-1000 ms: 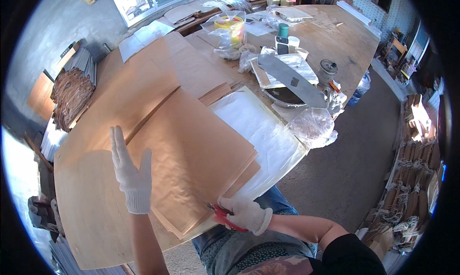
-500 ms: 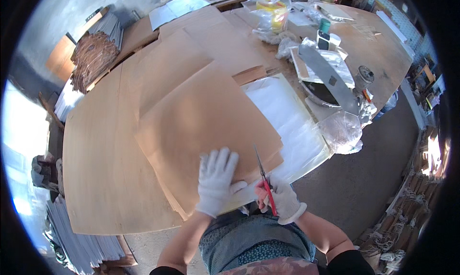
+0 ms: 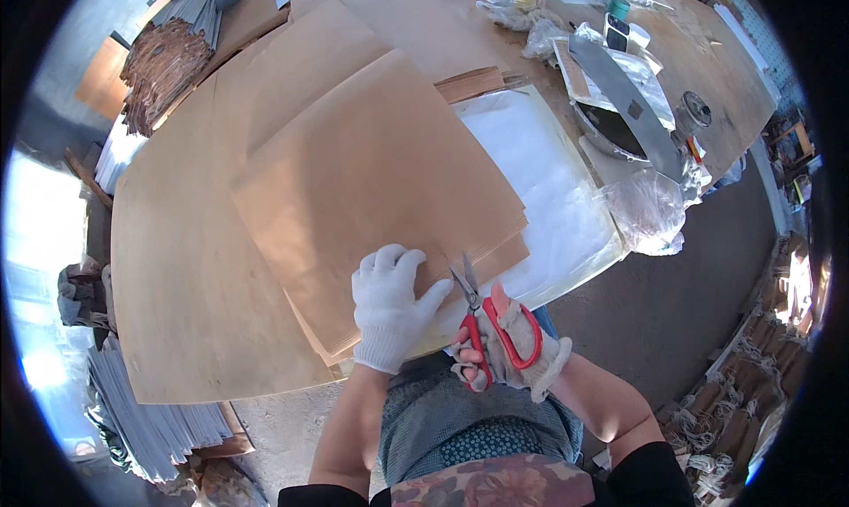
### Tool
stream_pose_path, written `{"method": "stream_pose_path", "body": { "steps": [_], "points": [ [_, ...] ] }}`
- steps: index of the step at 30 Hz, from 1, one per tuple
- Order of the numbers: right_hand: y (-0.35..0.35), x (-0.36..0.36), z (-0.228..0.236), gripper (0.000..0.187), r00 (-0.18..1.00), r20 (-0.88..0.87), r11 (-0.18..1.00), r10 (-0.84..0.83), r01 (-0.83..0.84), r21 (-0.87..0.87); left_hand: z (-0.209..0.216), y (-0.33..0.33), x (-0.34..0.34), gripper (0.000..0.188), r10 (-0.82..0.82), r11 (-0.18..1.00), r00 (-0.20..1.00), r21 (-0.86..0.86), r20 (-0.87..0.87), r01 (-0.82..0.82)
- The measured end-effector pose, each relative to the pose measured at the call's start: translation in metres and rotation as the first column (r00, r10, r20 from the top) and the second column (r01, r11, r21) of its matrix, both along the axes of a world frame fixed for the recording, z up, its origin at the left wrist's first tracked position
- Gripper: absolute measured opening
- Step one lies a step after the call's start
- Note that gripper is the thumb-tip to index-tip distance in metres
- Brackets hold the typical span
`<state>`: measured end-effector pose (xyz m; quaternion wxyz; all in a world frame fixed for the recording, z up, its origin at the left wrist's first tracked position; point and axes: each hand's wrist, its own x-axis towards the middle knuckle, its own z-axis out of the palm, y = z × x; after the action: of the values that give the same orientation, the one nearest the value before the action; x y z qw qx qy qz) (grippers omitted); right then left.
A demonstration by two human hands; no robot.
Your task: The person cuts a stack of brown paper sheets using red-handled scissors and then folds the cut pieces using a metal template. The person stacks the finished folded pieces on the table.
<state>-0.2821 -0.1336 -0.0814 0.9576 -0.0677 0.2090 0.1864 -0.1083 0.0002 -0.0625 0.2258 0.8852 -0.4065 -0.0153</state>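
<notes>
A stack of large brown paper sheets lies in front of me, its corners slightly fanned. My left hand, in a white knit glove, rests on the stack's near edge; its fingers are bent on the paper and its thumb stands apart. In my right hand is a pair of red-handled scissors, blades parted and tips close to the paper's near edge. That hand wears a worn glove with some fingertips bare. Under the stack's right side, white sheeting shows.
The stack lies on a broad wooden table. Toward the right stand a bowl with a long grey metal blade across it, a clear plastic bag and a lidded jar. Folded grey sheets are below the left edge.
My left hand has gone from lying flat to bent fingers. My right hand has turned the scissors, opened their blades and brought the tips toward the paper's edge. The view has shifted.
</notes>
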Motion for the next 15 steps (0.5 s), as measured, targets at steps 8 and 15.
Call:
{"method": "stream_pose_path", "body": {
  "steps": [8, 15],
  "points": [
    [-0.002, -0.012, 0.008, 0.059, 0.985, -0.050, 0.834, 0.168, -0.169, -0.526, -0.008, -0.007, 0.000, 0.036, 0.116, 0.992, 0.988, 0.045, 0.102, -0.121],
    [-0.062, -0.013, 0.004, 0.057, 0.972, -0.231, 0.640, 0.034, -0.199, -0.742, -0.002, -0.003, 0.004, 0.034, 0.060, 0.998, 0.997, -0.030, 0.055, -0.059]
  ]
}}
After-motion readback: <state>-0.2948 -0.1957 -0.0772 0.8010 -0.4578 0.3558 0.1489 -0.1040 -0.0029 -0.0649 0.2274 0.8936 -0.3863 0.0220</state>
